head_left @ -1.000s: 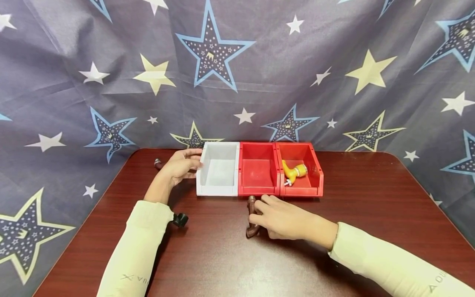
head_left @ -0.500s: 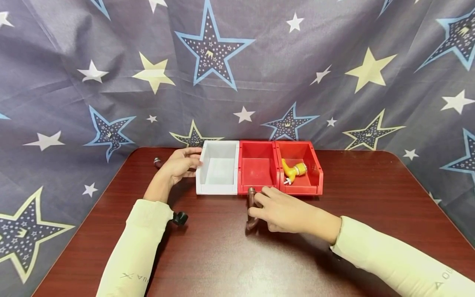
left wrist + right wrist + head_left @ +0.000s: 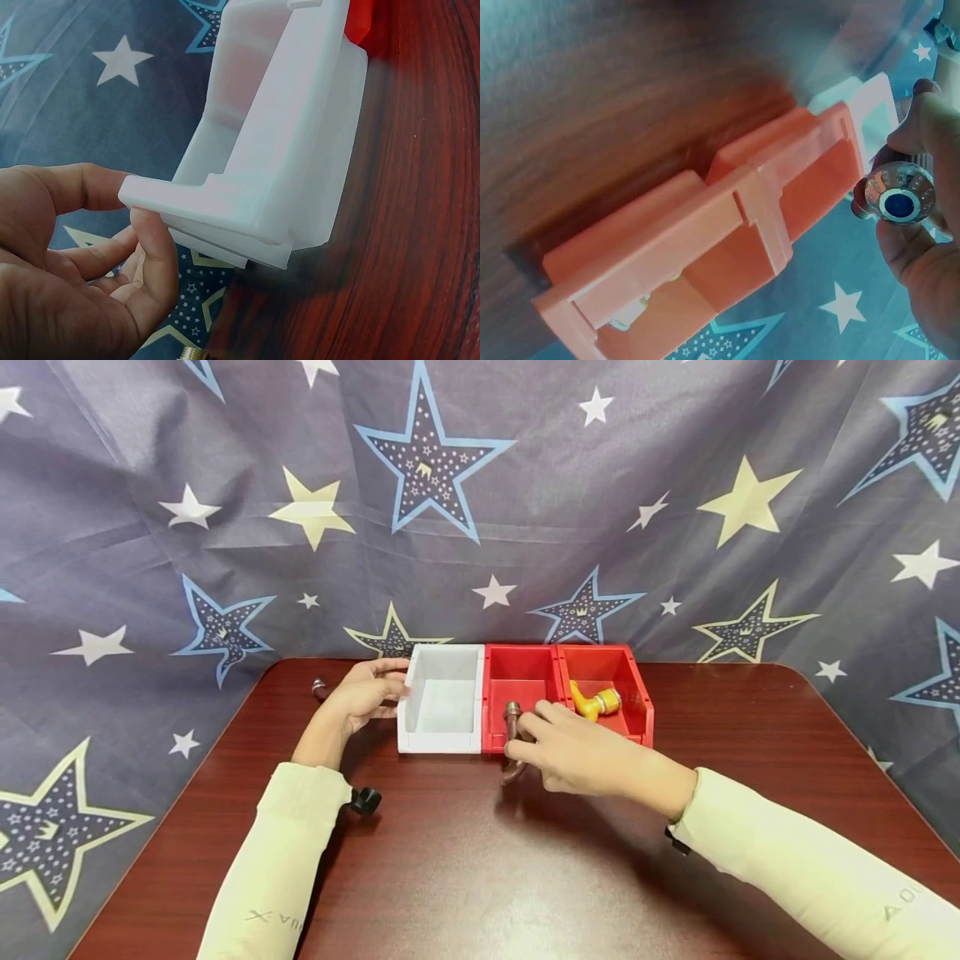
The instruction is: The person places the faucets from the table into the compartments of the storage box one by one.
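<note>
My left hand [image 3: 366,695] pinches the left side rim of a white bin [image 3: 439,743] between thumb and fingers, as the left wrist view also shows. In my right hand [image 3: 581,750] is a brown tap [image 3: 513,720] with a metal collar at its upper end, gripped between thumb and fingers. It is held upright at the front of the middle red bin [image 3: 492,742], and its curved end hangs down outside the front wall. From the right wrist the tap's round chrome end [image 3: 900,193] faces the camera.
A right-hand red bin [image 3: 642,714] holds a yellow tap [image 3: 600,702], partly covered by my right hand. The bins stand side by side near the table's back edge. Behind my left hand lies another brown piece with a metal end [image 3: 320,688]. A star-patterned cloth [image 3: 517,518] hangs behind the table.
My right hand has lifted the brown tap off the table and carried it away from me, up to the middle bin's front. The left hand stays on the white bin.
</note>
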Motion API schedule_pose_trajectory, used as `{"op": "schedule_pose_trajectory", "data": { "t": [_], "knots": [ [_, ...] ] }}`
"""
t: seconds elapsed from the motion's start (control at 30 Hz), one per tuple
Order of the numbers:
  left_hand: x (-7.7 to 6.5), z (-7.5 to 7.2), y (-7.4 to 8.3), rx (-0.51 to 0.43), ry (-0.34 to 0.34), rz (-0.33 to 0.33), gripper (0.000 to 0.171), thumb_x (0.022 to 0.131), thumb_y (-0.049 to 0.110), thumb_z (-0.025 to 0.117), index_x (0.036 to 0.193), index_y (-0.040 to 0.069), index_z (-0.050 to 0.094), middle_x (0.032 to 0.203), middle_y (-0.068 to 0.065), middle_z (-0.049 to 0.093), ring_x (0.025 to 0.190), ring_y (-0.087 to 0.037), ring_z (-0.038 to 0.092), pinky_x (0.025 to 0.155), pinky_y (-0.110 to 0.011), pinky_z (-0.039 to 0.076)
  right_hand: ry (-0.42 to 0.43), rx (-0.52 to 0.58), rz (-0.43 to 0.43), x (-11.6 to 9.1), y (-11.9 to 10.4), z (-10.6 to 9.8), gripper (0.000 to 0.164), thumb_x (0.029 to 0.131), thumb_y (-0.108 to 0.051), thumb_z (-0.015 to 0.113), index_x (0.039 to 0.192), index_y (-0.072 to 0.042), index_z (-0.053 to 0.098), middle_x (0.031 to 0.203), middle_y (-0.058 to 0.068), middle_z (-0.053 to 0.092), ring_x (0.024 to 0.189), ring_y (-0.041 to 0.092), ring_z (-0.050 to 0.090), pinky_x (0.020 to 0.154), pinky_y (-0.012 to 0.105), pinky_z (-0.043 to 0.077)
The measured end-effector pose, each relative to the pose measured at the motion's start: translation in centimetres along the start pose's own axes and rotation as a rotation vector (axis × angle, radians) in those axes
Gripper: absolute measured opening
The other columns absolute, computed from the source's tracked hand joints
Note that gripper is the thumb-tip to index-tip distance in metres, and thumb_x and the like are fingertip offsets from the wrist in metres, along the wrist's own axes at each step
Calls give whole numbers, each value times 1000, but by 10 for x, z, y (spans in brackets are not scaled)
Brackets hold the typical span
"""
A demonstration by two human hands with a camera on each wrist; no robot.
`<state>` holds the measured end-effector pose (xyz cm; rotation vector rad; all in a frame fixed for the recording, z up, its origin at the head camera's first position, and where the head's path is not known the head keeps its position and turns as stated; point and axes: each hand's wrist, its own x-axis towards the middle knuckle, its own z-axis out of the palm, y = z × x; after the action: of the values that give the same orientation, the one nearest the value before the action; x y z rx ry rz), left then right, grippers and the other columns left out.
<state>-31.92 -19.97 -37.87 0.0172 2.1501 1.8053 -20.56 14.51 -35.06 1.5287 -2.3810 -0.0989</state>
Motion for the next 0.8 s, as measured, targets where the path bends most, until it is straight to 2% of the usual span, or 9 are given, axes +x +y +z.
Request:
{"op": "schedule_pose_trajectory", "data": {
  "t": [0.57,0.8],
  "knots": [
    [1,2,2,-12,7,-1,65,93,-2,62,154,6,41,142,-23,49,91,-19,65,70,-30,57,-6,59,130,18,49,0,46,77,-13,85,117,-16,64,108,8,61,98,28,50,86,43,45],
    [-2,2,2,-8,7,-7,66,93,-2,62,155,6,41,140,-22,49,96,-23,64,70,-30,57,-18,82,160,28,62,6,36,82,-6,77,114,-14,62,105,7,59,95,29,49,85,44,44]
  ]
}}
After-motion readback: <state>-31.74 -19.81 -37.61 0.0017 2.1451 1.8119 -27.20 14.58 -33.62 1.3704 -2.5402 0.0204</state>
